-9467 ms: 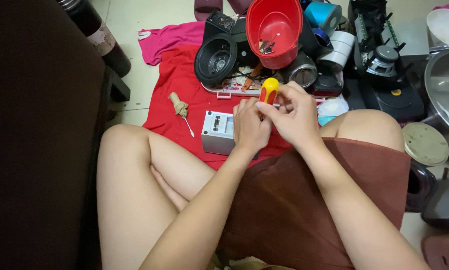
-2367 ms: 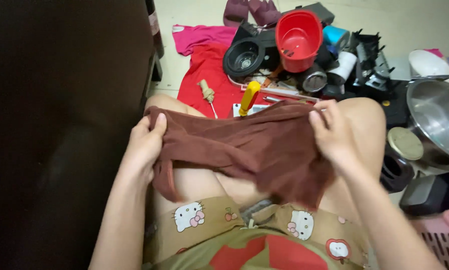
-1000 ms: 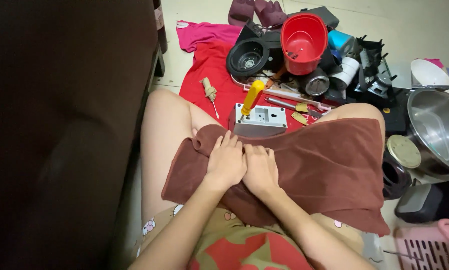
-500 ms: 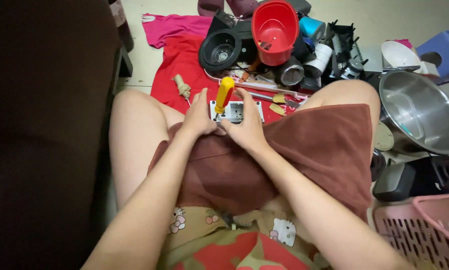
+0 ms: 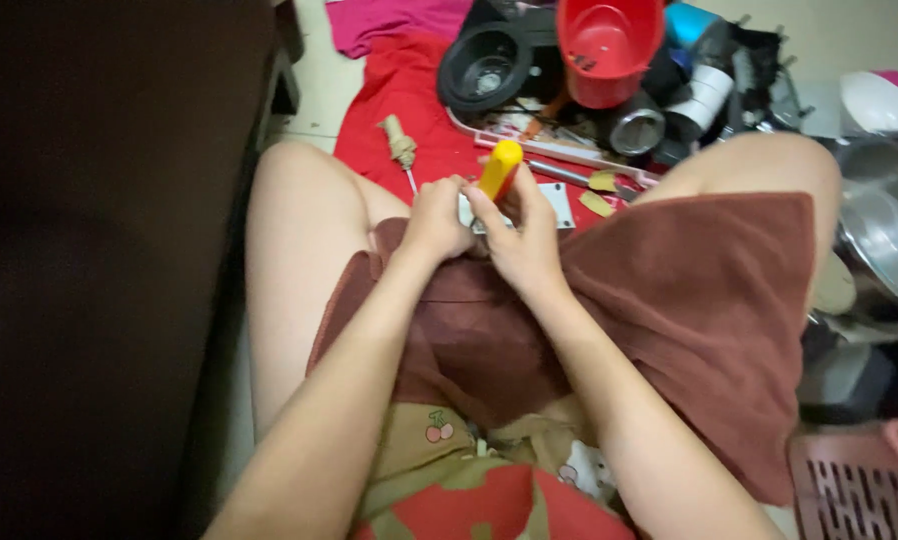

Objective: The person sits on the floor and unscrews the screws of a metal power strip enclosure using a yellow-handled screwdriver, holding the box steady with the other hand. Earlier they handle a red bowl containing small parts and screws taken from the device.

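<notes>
I sit cross-legged on the floor with a brown towel (image 5: 669,300) spread over my lap. My right hand (image 5: 522,240) grips a screwdriver with a yellow handle (image 5: 500,168), held upright over a small grey metal box (image 5: 559,205) at the towel's far edge. My left hand (image 5: 437,218) rests on the left side of the same box, fingers curled on it. Both hands hide most of the box and the screwdriver's tip.
A red cloth (image 5: 409,110) lies on the floor ahead with a small tool (image 5: 402,150), a black round part (image 5: 484,68), a red bowl (image 5: 609,45) and several appliance parts. A steel pot (image 5: 889,240) stands right, a pink basket (image 5: 859,480) lower right, dark furniture (image 5: 99,250) left.
My hands moved from the towel on my lap forward to the grey box. The right hand took up the yellow screwdriver. The view shifted slightly.
</notes>
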